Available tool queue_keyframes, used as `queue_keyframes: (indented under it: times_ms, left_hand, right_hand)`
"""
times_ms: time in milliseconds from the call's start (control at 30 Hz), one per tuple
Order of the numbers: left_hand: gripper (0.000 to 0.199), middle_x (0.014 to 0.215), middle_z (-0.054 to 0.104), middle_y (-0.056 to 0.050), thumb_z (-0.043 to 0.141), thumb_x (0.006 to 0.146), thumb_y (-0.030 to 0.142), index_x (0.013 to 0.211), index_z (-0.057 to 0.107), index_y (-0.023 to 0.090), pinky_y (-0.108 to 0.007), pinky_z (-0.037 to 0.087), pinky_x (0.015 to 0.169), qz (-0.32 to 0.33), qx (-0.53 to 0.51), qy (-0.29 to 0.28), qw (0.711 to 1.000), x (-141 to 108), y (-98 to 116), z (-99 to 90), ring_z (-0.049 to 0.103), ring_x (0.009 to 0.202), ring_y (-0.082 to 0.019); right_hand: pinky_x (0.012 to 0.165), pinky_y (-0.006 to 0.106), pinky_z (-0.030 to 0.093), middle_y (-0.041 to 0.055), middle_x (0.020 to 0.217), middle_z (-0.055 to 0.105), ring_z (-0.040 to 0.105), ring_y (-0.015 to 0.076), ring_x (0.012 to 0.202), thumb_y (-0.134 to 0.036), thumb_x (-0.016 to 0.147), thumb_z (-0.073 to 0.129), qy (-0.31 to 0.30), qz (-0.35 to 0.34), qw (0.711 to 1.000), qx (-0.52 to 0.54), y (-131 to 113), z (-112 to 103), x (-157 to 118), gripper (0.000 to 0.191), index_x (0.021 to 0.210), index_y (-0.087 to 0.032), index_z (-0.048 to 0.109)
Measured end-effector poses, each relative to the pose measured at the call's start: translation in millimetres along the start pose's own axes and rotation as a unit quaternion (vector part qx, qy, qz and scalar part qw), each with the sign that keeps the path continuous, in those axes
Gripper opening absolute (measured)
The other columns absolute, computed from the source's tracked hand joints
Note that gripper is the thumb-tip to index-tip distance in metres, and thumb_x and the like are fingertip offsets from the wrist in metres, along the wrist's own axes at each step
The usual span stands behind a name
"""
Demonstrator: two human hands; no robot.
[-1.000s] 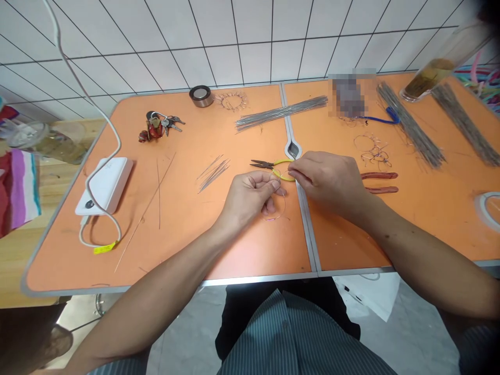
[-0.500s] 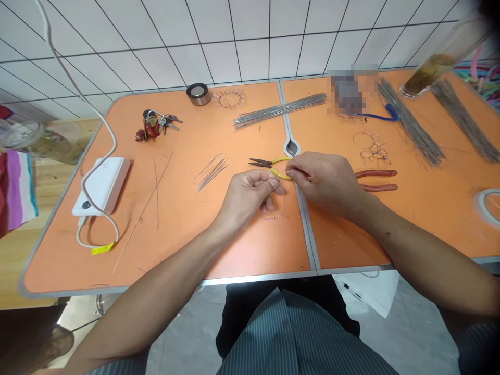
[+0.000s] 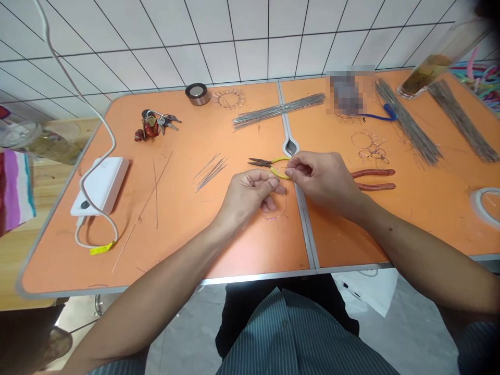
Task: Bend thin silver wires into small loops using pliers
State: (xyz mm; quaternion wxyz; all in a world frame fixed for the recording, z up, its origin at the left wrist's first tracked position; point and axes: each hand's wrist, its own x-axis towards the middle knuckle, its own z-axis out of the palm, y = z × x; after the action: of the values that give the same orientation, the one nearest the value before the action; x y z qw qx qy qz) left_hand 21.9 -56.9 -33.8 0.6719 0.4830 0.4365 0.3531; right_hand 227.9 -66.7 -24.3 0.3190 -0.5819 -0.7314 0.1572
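Near the table's middle seam, my left hand [image 3: 250,195] pinches a thin wire loop [image 3: 285,204], which hangs below its fingers and has small pinkish beads at the bottom. My right hand [image 3: 318,174] is closed at the fingertips just to the right, at the upper end of the wire; the fine end between them is hard to see. Behind the fingers lie pliers with yellow handles and dark jaws [image 3: 260,162], partly covered. Orange-red handles [image 3: 374,173] of another tool stick out from behind my right hand.
Wire bundles [image 3: 279,111] and a tape roll [image 3: 197,94] lie at the back. Keys [image 3: 158,124], a white power bank [image 3: 100,185] with a cable and short wires [image 3: 212,173] are at left. Coiled wire pieces [image 3: 371,147] and a glass jar [image 3: 424,78] stand right.
My right hand's fingers have shifted slightly and its knuckles have turned a little. My left hand keeps its pinch on the wire loop, nearly unmoved.
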Motion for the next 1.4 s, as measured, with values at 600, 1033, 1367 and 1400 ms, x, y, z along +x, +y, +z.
queue_keyframes:
  times_ms: [600, 1033, 1367, 1400]
  left_hand:
    - [0.017, 0.094, 0.086, -0.008, 0.083, 0.092, 0.028, 0.096, 0.072, 0.016, -0.023, 0.062, 0.061, -0.036, -0.060, 0.002, 0.998, 1, -5, 0.2, 0.079, 0.065, -0.014]
    - [0.015, 0.091, 0.086, -0.008, 0.080, 0.095, 0.028, 0.094, 0.069, 0.017, -0.024, 0.063, 0.061, -0.023, -0.061, -0.002, 0.998, -1, -4, 4.7, 0.081, 0.067, -0.017]
    - [0.010, 0.101, 0.087, -0.010, 0.076, 0.098, 0.025, 0.097, 0.071, 0.015, -0.024, 0.063, 0.062, -0.007, -0.019, 0.012, 1.000, -1, -4, 2.7, 0.080, 0.065, -0.015]
    - [0.009, 0.102, 0.087, -0.011, 0.075, 0.098, 0.024, 0.097, 0.071, 0.015, -0.024, 0.063, 0.063, -0.012, -0.016, 0.011, 1.000, -1, -4, 3.0, 0.081, 0.067, -0.016]
  right_hand:
    - [0.060, 0.028, 0.057, 0.0016, 0.067, 0.075, 0.068, 0.0151, 0.061, -0.019, 0.082, 0.085, -0.043, 0.168, 0.925, 0.339, -9, 3, 9, 0.014, 0.077, -0.020, 0.072]
    - [0.065, 0.032, 0.058, 0.0027, 0.072, 0.078, 0.070, 0.0177, 0.065, -0.023, 0.080, 0.086, -0.040, 0.155, 0.918, 0.362, -9, 10, 9, 0.013, 0.079, -0.022, 0.073]
    - [0.067, 0.030, 0.046, 0.0023, 0.079, 0.074, 0.063, 0.0161, 0.074, -0.029, 0.087, 0.082, -0.096, 0.098, 0.955, 0.265, 1, -6, 13, 0.012, 0.080, -0.019, 0.079]
    - [0.067, 0.030, 0.045, 0.0021, 0.078, 0.074, 0.063, 0.0163, 0.074, -0.029, 0.087, 0.082, -0.101, 0.094, 0.957, 0.255, 1, -8, 13, 0.012, 0.081, -0.020, 0.079]
